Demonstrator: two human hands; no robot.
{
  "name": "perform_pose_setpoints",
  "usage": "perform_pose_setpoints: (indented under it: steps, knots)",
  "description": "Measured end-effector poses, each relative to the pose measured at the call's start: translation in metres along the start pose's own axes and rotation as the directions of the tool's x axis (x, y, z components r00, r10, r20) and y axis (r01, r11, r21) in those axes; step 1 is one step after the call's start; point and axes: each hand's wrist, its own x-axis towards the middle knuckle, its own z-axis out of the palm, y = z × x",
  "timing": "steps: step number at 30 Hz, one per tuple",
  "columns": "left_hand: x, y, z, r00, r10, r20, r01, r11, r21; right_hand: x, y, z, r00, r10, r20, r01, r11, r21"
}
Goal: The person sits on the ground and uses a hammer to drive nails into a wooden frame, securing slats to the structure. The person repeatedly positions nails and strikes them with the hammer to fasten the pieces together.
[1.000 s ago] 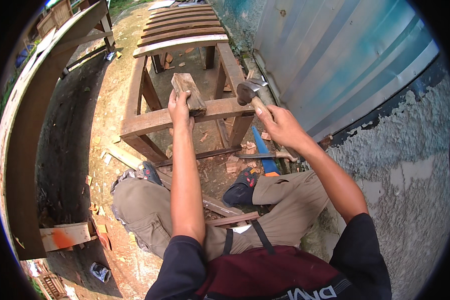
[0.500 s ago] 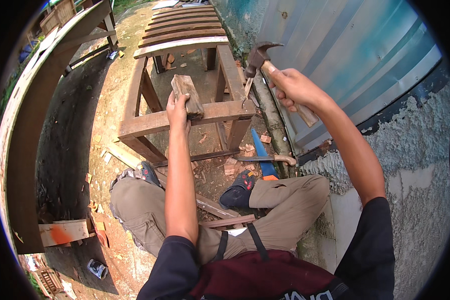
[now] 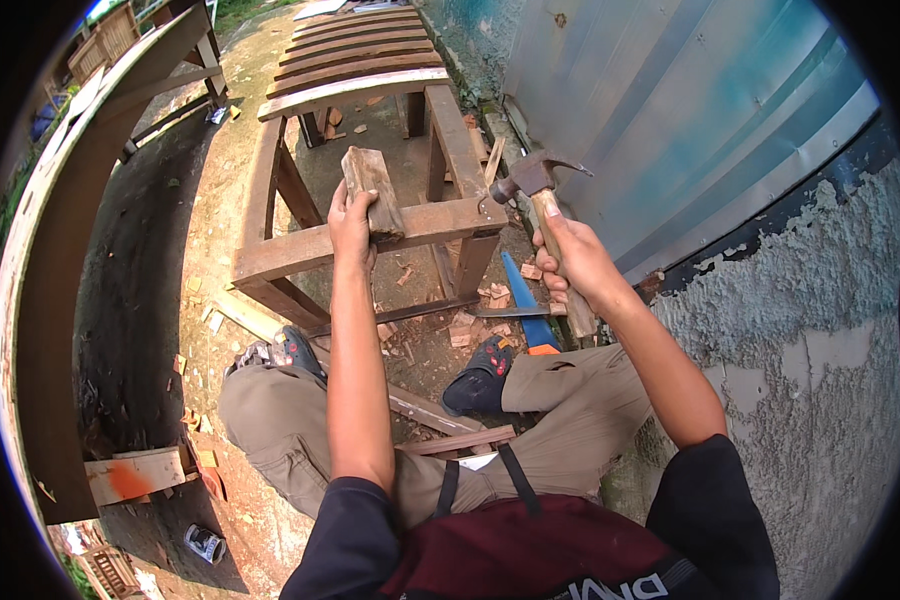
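My left hand (image 3: 351, 226) is wrapped round a short, rough wood block (image 3: 377, 190), which it holds against the front rail of a wooden bench frame (image 3: 440, 221). My right hand (image 3: 576, 262) grips the wooden handle of a claw hammer (image 3: 533, 175). The hammer's striking face is close to the rail's right end, beside a small thin thing standing there that looks like a nail (image 3: 483, 203). I cannot tell whether the two touch.
Below the frame's right leg lie a blue handsaw (image 3: 522, 292) and a long blade (image 3: 511, 312), among wood chips (image 3: 462, 328). A corrugated metal sheet (image 3: 660, 120) and rough wall (image 3: 800, 290) stand close on the right. A long board structure (image 3: 45, 300) runs along the left.
My right hand has brought the hammer down from its raised position, close to the rail's right end. My left hand still holds the block at nearly the same place.
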Motion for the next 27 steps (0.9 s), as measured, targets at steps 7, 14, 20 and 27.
perform_pose_setpoints:
  steps: [7, 14, 20, 27]
  knots:
    - [0.000, -0.003, -0.011, 0.999, 0.030, 0.024, -0.030, 1.000, 0.003, 0.002, 0.161, 0.004, 0.982, 0.151, -0.114, -0.143, 0.987, 0.078]
    - [-0.052, 0.015, -0.036, 0.997, -0.016, 0.072, 0.015, 1.000, 0.011, 0.029, 0.305, 0.038, 0.986, 0.169, -0.013, -0.131, 0.708, -0.694]
    - [-0.109, 0.058, -0.127, 0.946, -0.222, 0.238, 0.193, 0.971, 0.140, 0.071, 0.335, 0.069, 0.981, -0.047, 0.189, 0.191, 0.420, -0.887]
    - [-0.180, -0.003, -0.214, 0.741, -0.662, 0.114, 0.553, 0.697, 0.457, 0.060, 0.309, 0.132, 0.938, -0.328, 0.112, 0.337, 0.789, -0.514]
